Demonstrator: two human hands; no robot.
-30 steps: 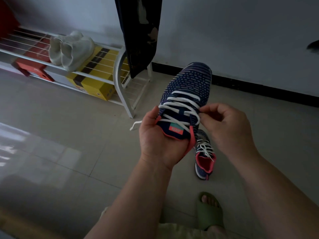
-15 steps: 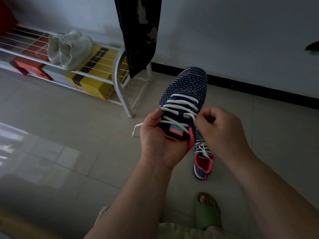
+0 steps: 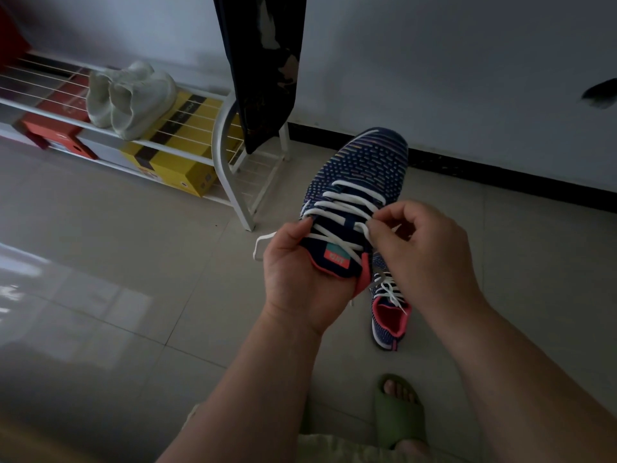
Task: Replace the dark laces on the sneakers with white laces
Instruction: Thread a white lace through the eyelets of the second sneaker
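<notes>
A: Two sneakers are in view. Your left hand [image 3: 293, 275] grips the heel end of the sneaker [image 3: 354, 195] held up in front of you, palm under it, thumb curled over the left edge near the tongue.

B: And the right?

A: Your right hand [image 3: 424, 259] has its fingers curled, thumb and forefinger pinching the white lace [image 3: 340, 208] at the right side of the upper rows, near the top eyelets. The lace runs in crossed rows down the front of the sneaker, and one loose end [image 3: 262, 243] hangs out on the left, just past your left thumb.

B: Which way is the sneaker facing?

A: Toe away from you, toward the wall [image 3: 467, 78], tilted up. The tongue's coral and teal tag [image 3: 337, 257] faces you.

B: Where is the other one?

A: The second sneaker [image 3: 387, 315] lies on the floor [image 3: 133, 248] below your right hand, partly hidden by it, with white lacing and its coral lining showing. It is just ahead of your foot in the green slide [image 3: 399, 412].

B: Anything else around?

A: To the left, a white rack [image 3: 230, 182] stands against the wall with a pair of pale shoes [image 3: 130, 98] on its upper shelf, a yellow box [image 3: 173, 158] and a red box [image 3: 56, 128] below. A dark cloth [image 3: 263, 68] hangs down over the rack's right end. I can't tell whether the lace ends are tied on either sneaker.
</notes>
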